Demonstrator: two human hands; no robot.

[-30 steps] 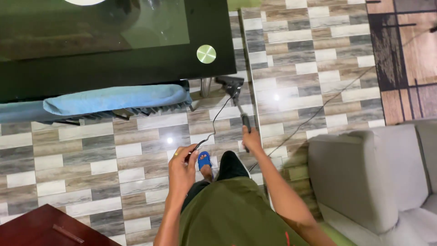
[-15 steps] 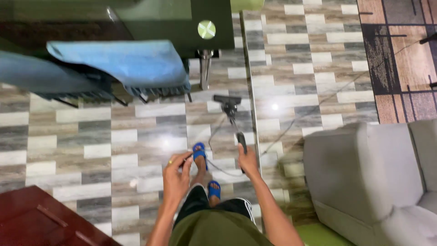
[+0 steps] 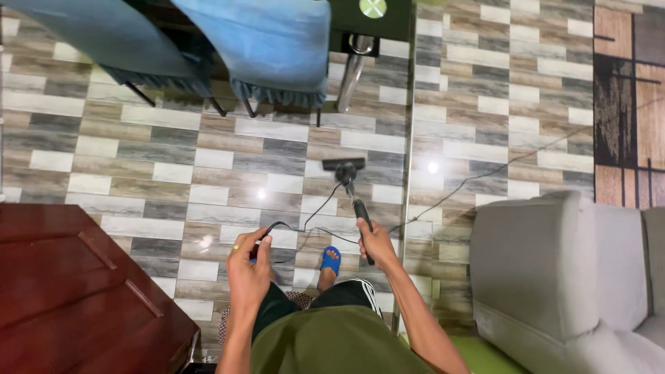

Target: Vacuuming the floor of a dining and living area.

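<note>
Since the earlier frame, the view is showing more floor: the blue-draped chairs are now sitting along the top edge, the vacuum head is lying farther out from them on the tiles, and a dark red wooden cabinet is filling more of the lower left.

At lower centre, the right hand is reaching forward with the arm nearly straight, its fingers wrapping closed around the black grip of the vacuum wand. The wand is running as a slim rigid tube up and slightly left to the flat, dark, rectangular head, which is resting on the floor at centre frame.

Left of it, the left hand is rising with a bent wrist, its thumb and fingers pinching the thin black power cord. The cord is looping across the tiles toward the wand and trailing away to the upper right.

Glossy rectangular floor tiles in grey, beige and white are reflecting small points of light. One foot in a blue slipper is standing between the two hands. A grey upholstered sofa is occupying the lower right, and a patterned brown rug is lying at the upper right.
</note>
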